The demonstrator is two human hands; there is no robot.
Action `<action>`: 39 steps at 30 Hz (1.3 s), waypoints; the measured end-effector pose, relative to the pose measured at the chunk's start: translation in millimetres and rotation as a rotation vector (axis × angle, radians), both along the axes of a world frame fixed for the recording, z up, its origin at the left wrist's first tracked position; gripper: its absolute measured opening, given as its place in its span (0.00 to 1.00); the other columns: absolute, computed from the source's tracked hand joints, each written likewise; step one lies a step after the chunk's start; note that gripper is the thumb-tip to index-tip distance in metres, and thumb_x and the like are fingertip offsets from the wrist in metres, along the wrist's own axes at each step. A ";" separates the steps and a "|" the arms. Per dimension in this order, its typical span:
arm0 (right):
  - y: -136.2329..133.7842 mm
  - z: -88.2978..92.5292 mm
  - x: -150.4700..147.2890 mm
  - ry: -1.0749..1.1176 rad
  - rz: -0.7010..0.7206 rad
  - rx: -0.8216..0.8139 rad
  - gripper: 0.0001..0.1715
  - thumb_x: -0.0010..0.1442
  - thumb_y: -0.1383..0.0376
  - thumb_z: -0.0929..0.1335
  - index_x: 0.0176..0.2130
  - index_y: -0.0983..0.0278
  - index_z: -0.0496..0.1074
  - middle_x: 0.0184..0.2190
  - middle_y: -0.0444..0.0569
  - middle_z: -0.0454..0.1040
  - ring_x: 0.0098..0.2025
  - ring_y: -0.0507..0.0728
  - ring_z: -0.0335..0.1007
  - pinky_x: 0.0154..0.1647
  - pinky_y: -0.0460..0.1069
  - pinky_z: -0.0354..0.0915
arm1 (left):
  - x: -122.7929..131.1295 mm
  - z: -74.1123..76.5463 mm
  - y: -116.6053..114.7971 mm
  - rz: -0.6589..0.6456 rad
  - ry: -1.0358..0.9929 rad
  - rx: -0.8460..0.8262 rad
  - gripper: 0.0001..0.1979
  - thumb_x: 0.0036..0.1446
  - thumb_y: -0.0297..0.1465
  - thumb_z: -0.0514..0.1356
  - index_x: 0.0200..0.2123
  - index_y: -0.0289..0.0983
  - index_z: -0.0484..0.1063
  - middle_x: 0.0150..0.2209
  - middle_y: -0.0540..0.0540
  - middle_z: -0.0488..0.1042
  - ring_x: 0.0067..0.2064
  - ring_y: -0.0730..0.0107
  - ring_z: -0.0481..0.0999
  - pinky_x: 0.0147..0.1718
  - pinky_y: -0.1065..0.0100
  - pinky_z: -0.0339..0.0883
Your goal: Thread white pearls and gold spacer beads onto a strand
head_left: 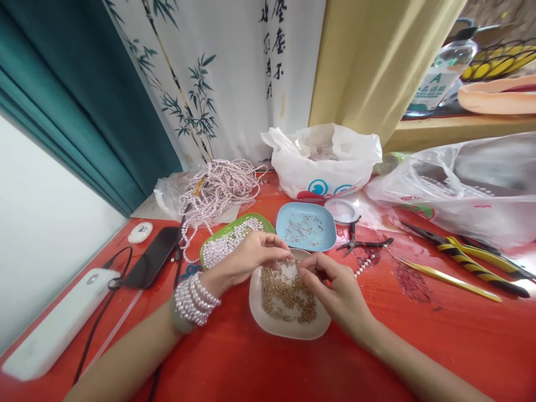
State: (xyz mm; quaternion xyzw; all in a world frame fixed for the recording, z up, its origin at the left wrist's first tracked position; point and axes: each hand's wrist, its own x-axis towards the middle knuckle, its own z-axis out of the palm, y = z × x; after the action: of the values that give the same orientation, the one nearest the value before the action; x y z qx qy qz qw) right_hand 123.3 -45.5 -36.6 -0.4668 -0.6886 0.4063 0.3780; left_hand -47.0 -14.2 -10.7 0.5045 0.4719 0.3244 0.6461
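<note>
Over the far half of a white dish point(288, 332) of small gold beads point(288, 298), my two hands are close together. My left hand point(257, 254) has its thumb and fingers brought together above the beads; anything between them is too small to make out. Pearl bead strands point(196, 298) circle that wrist. At the dish's right side, my right hand point(330, 279) pinches thumb against fingertips, and what it grips is hidden. A short string of white beads point(365, 264) lies just beyond the right hand. Behind the left hand stands a green tray point(268, 225) of loose pearl beads.
A blue tray point(285, 212) with small metal pieces sits behind the dish. Pearl strands point(221, 187) are heaped back left. Small pliers point(354, 244), yellow tweezers point(448, 277) and larger pliers point(481, 268) lie right. A phone point(153, 259) and white power bank point(58, 324) lie left.
</note>
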 end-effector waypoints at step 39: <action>5.9 1.6 2.1 0.166 0.053 -0.190 0.07 0.50 0.66 0.61 0.22 0.63 0.62 0.16 0.39 0.60 0.19 0.48 0.55 0.20 0.44 0.53 | 2.7 -12.6 0.8 0.013 -0.200 -0.181 0.07 0.41 0.27 0.66 0.27 0.31 0.73 0.28 0.48 0.72 0.29 0.78 0.70 0.24 0.77 0.63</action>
State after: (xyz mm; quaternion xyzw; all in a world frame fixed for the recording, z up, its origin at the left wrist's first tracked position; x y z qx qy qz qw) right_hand 125.4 -39.7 -35.0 -0.4469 -0.6254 0.5168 0.3769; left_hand -44.2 -13.4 -23.2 0.4062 0.4357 0.3335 0.7307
